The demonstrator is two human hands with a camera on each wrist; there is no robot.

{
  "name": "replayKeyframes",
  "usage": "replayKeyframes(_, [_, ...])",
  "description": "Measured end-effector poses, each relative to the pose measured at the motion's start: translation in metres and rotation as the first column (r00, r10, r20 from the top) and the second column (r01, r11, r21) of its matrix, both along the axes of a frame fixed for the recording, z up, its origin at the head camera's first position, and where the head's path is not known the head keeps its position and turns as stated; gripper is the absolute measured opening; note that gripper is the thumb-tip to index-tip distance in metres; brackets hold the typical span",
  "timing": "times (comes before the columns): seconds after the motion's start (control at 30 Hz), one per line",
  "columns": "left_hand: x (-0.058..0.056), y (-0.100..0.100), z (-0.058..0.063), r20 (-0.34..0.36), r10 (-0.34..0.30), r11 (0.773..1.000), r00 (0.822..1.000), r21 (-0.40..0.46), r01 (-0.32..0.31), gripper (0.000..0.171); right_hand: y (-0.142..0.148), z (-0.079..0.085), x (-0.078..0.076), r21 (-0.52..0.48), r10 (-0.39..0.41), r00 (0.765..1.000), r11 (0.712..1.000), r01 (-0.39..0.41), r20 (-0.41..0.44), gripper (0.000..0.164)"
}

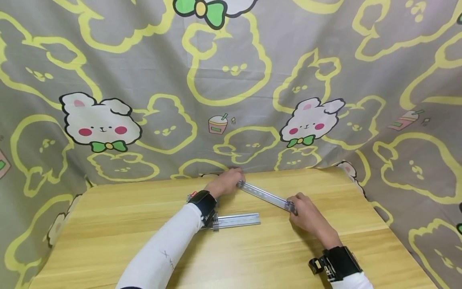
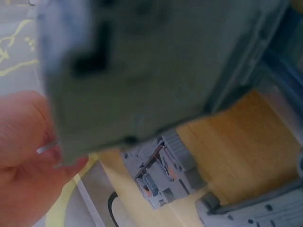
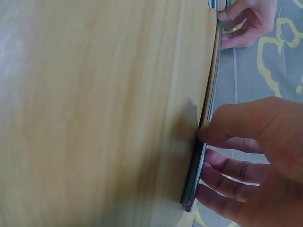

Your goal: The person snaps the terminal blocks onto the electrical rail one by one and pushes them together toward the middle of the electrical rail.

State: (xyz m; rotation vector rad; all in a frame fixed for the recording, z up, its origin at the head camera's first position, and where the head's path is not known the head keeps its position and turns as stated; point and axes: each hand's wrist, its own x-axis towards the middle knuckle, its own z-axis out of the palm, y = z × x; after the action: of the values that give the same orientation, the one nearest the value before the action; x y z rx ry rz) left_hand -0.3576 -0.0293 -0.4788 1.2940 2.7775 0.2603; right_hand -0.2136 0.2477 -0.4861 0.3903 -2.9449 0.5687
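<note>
A slotted metal DIN rail (image 1: 265, 194) slants across the table between both hands. My left hand (image 1: 226, 182) pinches its far left end; in the right wrist view those left fingers (image 3: 248, 21) are at the rail's far end. My right hand (image 1: 306, 212) grips the near right end, thumb on one side and fingertips on the other, around a dark strip (image 3: 194, 175) of it. A second DIN rail (image 1: 240, 220) lies flat below, with a small clip-like piece (image 1: 215, 223) on it, partly hidden by my left wrist. A blurred grey-green block (image 2: 142, 71) fills much of the left wrist view; its kind is unclear.
Beyond the left wrist, a grey module with terminals (image 2: 163, 172) sits on the wooden table (image 1: 144, 224). Another perforated grey part (image 2: 255, 210) is at that view's lower right. A rabbit-patterned cloth (image 1: 231, 100) hangs behind the table's back edge.
</note>
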Motion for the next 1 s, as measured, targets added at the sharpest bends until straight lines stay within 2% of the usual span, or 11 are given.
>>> replayKeyframes(0.17, [0.004, -0.010, 0.003, 0.007, -0.030, 0.999, 1.000, 0.021, 0.030, 0.037, -0.006, 0.001, 0.001, 0.002, 0.017, 1.000, 1.000, -0.017, -0.003, 0.035])
replayKeyframes(0.27, [0.007, -0.016, 0.010, 0.002, -0.042, 0.998, 0.999, 0.042, 0.042, 0.034, -0.008, 0.002, 0.003, -0.004, 0.023, 1.000, 1.000, -0.023, 0.002, 0.037])
replayKeyframes(0.4, [0.013, -0.023, 0.024, 0.010, -0.035, 0.998, 0.999, 0.053, 0.034, 0.031, -0.010, 0.011, 0.005, -0.009, 0.035, 0.999, 0.999, -0.035, -0.002, 0.043])
replayKeyframes(0.53, [0.022, -0.030, 0.043, 0.043, -0.005, 1.000, 0.999, 0.027, 0.004, 0.031, -0.014, 0.025, 0.008, -0.001, 0.077, 0.996, 0.997, -0.077, -0.034, 0.043])
replayKeyframes(0.67, [0.033, -0.040, 0.061, 0.056, 0.021, 1.000, 0.998, -0.003, -0.021, 0.030, -0.019, 0.039, 0.012, 0.026, 0.122, 0.989, 0.992, -0.120, -0.084, 0.040])
replayKeyframes(0.8, [0.048, -0.053, 0.074, 0.023, -0.019, 1.000, 1.000, 0.016, 0.019, 0.027, -0.025, 0.051, 0.016, 0.083, 0.167, 0.975, 0.984, -0.157, -0.147, 0.037])
replayKeyframes(0.9, [0.060, -0.065, 0.083, -0.028, -0.034, 0.999, 0.999, 0.032, 0.035, 0.028, -0.030, 0.060, 0.020, 0.111, 0.192, 0.963, 0.979, -0.174, -0.188, 0.036])
replayKeyframes(1.0, [0.077, -0.080, 0.086, -0.039, 0.006, 0.999, 0.999, 0.042, -0.004, 0.032, -0.037, 0.065, 0.027, 0.110, 0.214, 0.958, 0.974, -0.196, -0.190, 0.036])
